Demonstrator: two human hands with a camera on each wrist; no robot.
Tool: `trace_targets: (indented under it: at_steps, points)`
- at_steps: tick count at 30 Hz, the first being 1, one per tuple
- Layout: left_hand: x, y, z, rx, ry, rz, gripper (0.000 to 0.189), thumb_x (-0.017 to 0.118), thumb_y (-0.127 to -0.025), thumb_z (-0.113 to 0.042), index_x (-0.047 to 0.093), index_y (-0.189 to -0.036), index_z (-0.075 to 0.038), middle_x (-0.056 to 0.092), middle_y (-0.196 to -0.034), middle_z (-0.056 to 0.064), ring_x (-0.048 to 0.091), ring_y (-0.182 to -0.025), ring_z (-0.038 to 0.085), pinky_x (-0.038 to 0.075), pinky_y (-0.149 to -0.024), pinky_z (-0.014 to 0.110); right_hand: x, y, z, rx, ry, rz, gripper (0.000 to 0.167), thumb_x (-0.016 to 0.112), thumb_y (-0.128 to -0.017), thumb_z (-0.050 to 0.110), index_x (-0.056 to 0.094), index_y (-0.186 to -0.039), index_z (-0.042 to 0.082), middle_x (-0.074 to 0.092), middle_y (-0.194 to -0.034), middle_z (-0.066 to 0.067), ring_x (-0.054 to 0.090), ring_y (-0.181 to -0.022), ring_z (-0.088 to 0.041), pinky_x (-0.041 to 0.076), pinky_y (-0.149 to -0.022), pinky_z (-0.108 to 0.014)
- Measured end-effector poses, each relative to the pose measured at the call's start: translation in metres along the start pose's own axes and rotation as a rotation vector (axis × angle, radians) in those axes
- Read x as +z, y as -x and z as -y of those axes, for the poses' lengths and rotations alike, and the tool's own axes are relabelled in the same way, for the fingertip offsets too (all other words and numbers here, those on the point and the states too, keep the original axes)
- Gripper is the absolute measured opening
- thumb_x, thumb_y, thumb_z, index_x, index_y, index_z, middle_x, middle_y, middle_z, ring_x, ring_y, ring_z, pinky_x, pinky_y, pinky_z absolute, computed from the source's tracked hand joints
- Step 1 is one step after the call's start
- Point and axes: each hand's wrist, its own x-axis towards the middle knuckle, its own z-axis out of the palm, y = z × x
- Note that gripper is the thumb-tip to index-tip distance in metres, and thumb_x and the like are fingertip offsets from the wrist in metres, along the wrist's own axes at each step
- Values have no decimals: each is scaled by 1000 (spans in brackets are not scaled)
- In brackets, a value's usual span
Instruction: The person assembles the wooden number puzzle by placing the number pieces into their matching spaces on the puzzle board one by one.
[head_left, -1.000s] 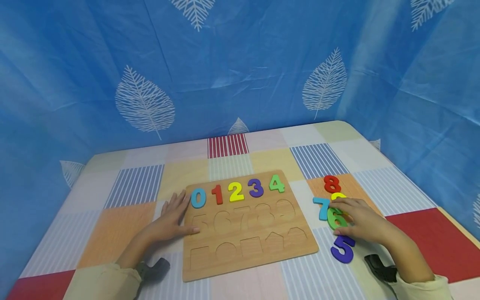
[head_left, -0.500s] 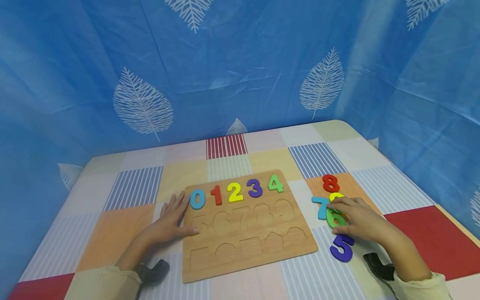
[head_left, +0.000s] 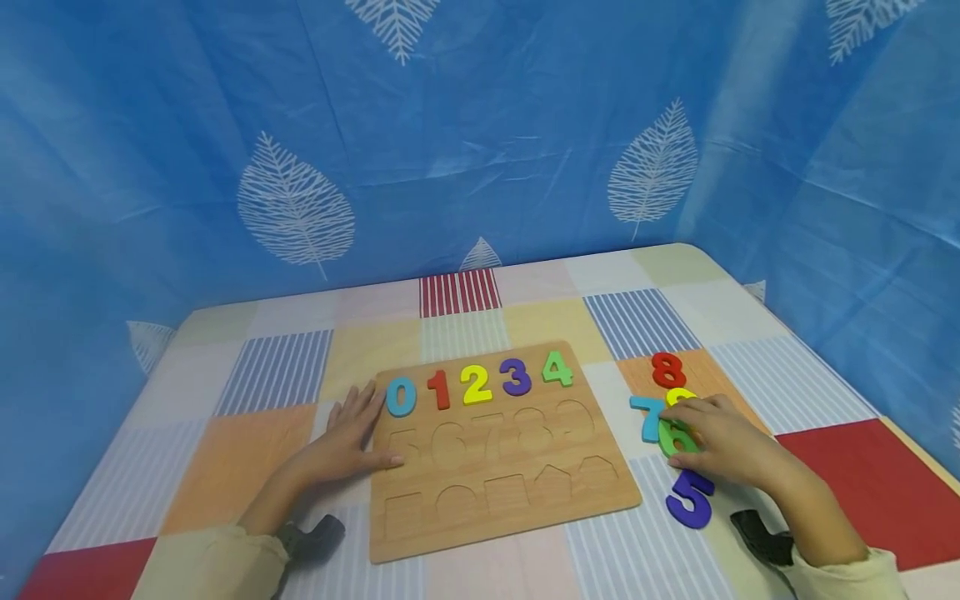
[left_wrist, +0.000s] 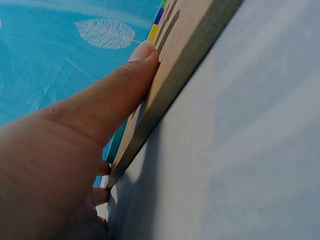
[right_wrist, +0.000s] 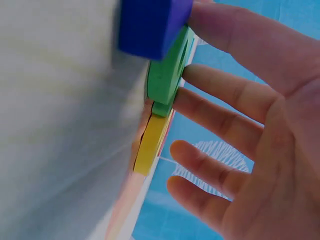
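My left hand [head_left: 341, 446] lies at the left side of a wooden number board [head_left: 465, 471], its thumb on top of the board and its fingers spread along the edge beside the blue 0 [head_left: 391, 398]. My right hand [head_left: 731, 442] reaches over loose number pieces to the right of the board. In the right wrist view its fingertips touch the green 6 [right_wrist: 162, 80], and the thumb tip is right at the purple 5 [right_wrist: 150, 30]. The other fingers are spread and relaxed. Part of the yellow piece [head_left: 678, 393] is hidden by this hand.
A light blue 7 [head_left: 651, 421] and a red 8 [head_left: 667, 370] lie around the green 6. Along the board's top row sit 0, red 1 [head_left: 442, 392], yellow 2 [head_left: 477, 396], purple 3 [head_left: 517, 387] and green 4 [head_left: 557, 379]. Bare recesses fill the lower rows. A blue curtain [head_left: 465, 192] stands behind.
The head view has shifted slightly. Both hands and all the pieces keep practically the same places.
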Motion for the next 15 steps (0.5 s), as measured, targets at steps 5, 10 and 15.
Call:
trace_targets:
  at_steps: [5, 10, 15]
  points:
    - [2, -1, 0, 6, -4, 3, 105, 70, -72, -51, 14, -145, 0, 1, -152, 23, -10, -137, 45, -7, -107, 62, -2, -3, -1, -20, 28, -26, 54, 78, -67, 34, 62, -111, 7, 60, -112, -17, 47, -97, -35, 47, -68, -42]
    - [1, 0, -1, 4, -7, 6, 105, 70, -72, -51, 14, -145, 0, 1, -152, 23, -10, -137, 45, -7, -107, 62, -7, -10, 4, -54, 45, -56, 53, 79, -66, 30, 63, -109, 6, 60, -110, -15, 47, -95, -33, 44, -67, -37]
    - [2, 0, 0, 5, -6, 0, 105, 70, -72, -51, 14, -145, 0, 1, -152, 23, -10, -137, 45, -7, -107, 61, -10, -20, 15, -68, 40, -48, 53, 79, -66, 30, 63, -110, 6, 59, -112, -18, 47, -93, -32, 44, -68, -38]
